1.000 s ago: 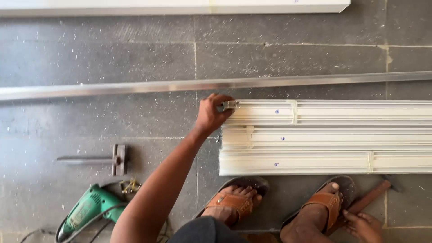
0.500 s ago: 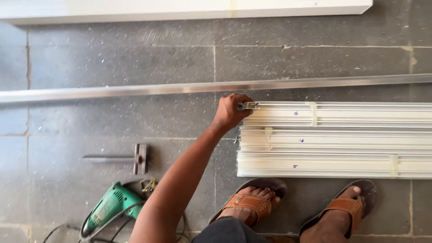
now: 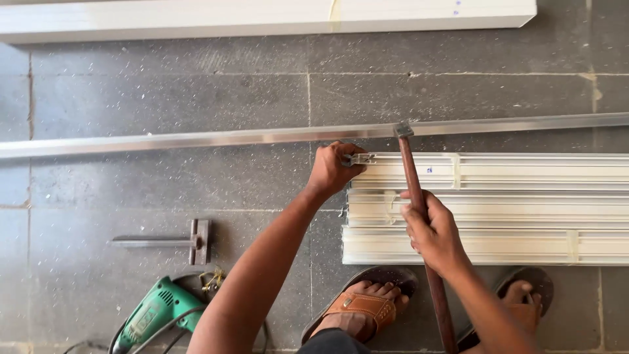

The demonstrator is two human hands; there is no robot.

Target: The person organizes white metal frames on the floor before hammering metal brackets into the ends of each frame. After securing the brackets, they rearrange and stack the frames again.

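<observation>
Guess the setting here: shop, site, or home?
Probably an aluminium fabrication or fit-out site, worked on a tiled floor: white profiles bundled with tape, a long bare aluminium bar, a green power tool and a hammer.

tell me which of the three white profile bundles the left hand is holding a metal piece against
The farthest white bundle, next to the long aluminium bar. The left hand is at its end; the other two lie nearer the feet, untouched by it.

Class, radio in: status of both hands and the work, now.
Left hand pinching metal corner piece at white profile end. Right hand gripping hammer. Nothing blocking.
</observation>
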